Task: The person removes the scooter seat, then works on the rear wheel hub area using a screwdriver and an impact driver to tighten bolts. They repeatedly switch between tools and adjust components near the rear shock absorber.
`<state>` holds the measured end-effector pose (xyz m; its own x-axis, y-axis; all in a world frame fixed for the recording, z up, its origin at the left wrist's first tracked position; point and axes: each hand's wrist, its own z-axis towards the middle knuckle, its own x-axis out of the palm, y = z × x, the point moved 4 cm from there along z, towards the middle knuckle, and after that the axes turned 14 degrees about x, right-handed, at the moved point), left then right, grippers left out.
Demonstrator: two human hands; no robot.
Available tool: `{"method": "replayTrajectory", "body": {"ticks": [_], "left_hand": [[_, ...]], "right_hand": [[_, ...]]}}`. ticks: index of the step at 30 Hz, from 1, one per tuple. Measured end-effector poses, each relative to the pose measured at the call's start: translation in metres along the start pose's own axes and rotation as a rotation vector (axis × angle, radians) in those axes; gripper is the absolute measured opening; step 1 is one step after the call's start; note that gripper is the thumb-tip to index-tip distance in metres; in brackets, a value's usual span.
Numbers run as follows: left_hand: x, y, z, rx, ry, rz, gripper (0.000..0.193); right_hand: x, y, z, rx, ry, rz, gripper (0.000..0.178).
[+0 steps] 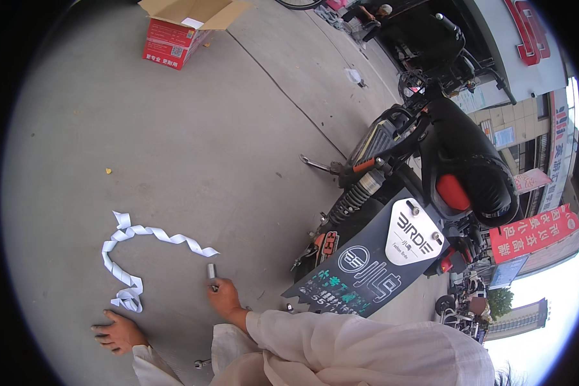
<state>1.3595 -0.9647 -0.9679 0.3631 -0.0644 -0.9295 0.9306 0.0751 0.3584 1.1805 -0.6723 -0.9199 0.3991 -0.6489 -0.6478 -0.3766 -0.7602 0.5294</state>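
My left hand point(119, 333) rests low on the grey concrete ground with its fingers spread, holding nothing. My right hand point(225, 299) is closed around one end of a short silver metal cylinder point(211, 271); the gripped end is hidden by my fingers. A curled strip of white paper or film point(157, 232) lies twisted on the ground beyond both hands. Its crumpled end sits just above my left hand, and its pointed end stops close to the cylinder. By my sleeve lies a small metal tool point(202, 364), its end looking like a wrench.
To the right stands a black electric scooter point(360, 186) with a dark mudguard point(350, 270) near my right arm and a kickstand point(316, 164) jutting out. A red open carton point(174, 45) is at the far left. Farther off, a person point(370, 22) sits near a shopfront.
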Motion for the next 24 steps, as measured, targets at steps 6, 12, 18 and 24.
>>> {"method": "replayTrajectory", "body": {"ticks": [6,12,18,24], "left_hand": [[0.023,0.003,0.011,0.018,-0.220,-0.183,0.084],[0.053,0.041,0.055,0.087,0.137,-0.595,0.088],[-0.148,0.025,-0.272,1.900,0.801,-1.053,0.066],[-0.196,0.054,-0.417,2.157,0.952,-0.248,0.035]], "right_hand": [[-0.073,-0.082,-0.101,0.083,0.475,0.259,0.025],[-0.138,-0.135,-0.111,-0.229,0.331,-0.121,0.027],[-0.177,-0.206,-0.127,-0.229,0.255,-0.014,0.019],[-0.222,-0.227,-0.145,-0.360,0.340,0.314,0.025]]}}
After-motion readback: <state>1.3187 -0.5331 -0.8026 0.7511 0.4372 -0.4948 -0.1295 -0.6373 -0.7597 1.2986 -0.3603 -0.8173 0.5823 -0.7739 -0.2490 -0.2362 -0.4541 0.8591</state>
